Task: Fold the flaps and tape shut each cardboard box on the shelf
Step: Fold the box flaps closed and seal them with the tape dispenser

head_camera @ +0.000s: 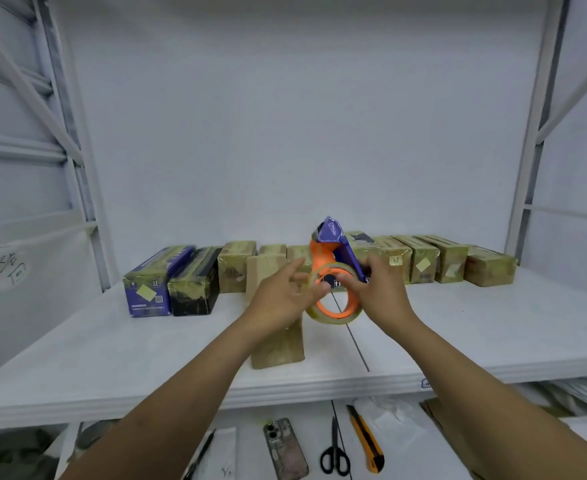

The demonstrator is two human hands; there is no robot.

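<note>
Hands [326,292] grip tape dispenser [333,271] — hiding box [278,344] — scissors [334,452] below.

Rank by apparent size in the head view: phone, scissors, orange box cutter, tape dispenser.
1. tape dispenser, clearly largest
2. box cutter
3. phone and scissors: too alike to rank

The lower-shelf items sit nearer the camera.

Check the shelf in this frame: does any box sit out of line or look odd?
Yes. One brown box sits forward of the back row, near the shelf front edge beneath both hands. It appears wrapped in tape. The left hand and right hand hold the tape dispenser above it.
</note>
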